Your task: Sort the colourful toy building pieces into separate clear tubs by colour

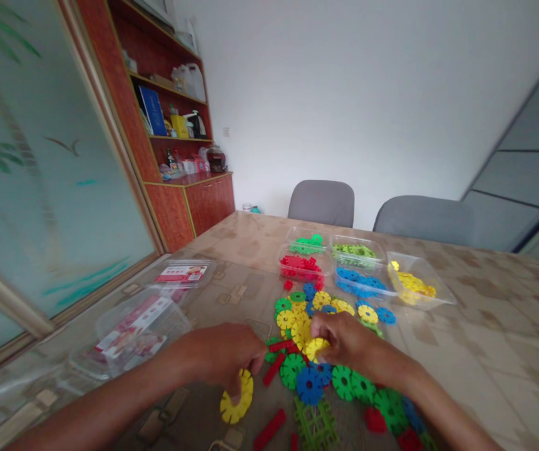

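My left hand [234, 354] has its fingers closed on a yellow notched disc [238, 401], tilted just above the table at the left of the pile. Over the middle of the pile, my right hand [342, 341] pinches another yellow disc [317, 349]. Around it lie more yellow discs [285, 319], green discs [292, 371], blue discs [310, 385] and red bars [273, 369]. A light green lattice piece [316, 426] lies at the front of the pile. Part of the pile is hidden under my right hand and forearm.
Behind the pile stand clear tubs of red pieces [301, 268], blue pieces [360, 283], yellow pieces [414, 285], green pieces [307, 244] and light green pieces [354, 252]. Clear plastic lids or containers [142, 326] lie at the left. Two grey chairs [320, 200] stand beyond the table.
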The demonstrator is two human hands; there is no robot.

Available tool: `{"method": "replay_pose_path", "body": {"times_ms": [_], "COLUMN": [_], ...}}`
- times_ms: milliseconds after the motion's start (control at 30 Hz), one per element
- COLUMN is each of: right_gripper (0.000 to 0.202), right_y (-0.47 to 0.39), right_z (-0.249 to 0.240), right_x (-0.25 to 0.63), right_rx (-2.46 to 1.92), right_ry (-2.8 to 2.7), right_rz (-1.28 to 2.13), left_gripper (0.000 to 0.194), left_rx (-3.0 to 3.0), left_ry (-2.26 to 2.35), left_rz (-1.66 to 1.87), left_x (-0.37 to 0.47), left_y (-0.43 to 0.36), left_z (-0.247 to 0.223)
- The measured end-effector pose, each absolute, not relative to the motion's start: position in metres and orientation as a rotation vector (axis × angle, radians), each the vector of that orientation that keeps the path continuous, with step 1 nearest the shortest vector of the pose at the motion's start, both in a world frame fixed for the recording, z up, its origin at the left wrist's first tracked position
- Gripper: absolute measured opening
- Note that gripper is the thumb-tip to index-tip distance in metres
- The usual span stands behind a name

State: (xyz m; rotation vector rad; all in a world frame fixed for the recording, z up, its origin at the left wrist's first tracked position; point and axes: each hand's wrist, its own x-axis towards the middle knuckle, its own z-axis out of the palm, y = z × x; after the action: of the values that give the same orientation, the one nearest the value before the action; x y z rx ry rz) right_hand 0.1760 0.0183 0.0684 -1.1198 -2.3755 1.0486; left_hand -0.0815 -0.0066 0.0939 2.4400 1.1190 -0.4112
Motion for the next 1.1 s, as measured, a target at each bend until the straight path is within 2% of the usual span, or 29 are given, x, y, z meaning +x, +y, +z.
{"method": "replay_pose_path", "body": {"times_ms": [200, 367, 600, 800, 967, 1100], "right_gripper": [0.008, 0.008, 0.017, 0.032, 0.045, 0.046], "right_y": [0.012, 0.006, 0.009, 0.027, 0.038, 0.052], "right_z": [0.074, 0.078, 0.071, 0.074, 0.068, 0.062], "right_x": [0.173, 0.169, 0.165, 0.177, 0.188, 0.204], "right_rx": [-1.004, -0.947, -0.839, -0.729, -0.77, -0.932], "right_ry": [-2.341, -2.313, -2.133, -1.866, -1.773, -1.837], "right_rz": [1.194, 1.317, 1.357, 1.506, 1.655, 1.412], "left_gripper": [0.032, 0.029, 0.023, 0.038, 0.039, 0.043], "left_rx": [2.494, 2.336, 1.718, 1.394, 1.203, 1.358], "left_ry": [1.08, 1.11, 0.982, 0.759, 0.689, 0.783], "left_rz": [-0.225, -0.076, 0.551, 0.705, 0.754, 0.831], "left_x": [-0.093, -0.095, -0.063, -0.036, -0.027, -0.03], "left_y": [-0.016, -0.017, 0.015, 0.03, 0.026, 0.029], "left_z": [0.083, 0.081, 0.062, 0.058, 0.053, 0.048]}}
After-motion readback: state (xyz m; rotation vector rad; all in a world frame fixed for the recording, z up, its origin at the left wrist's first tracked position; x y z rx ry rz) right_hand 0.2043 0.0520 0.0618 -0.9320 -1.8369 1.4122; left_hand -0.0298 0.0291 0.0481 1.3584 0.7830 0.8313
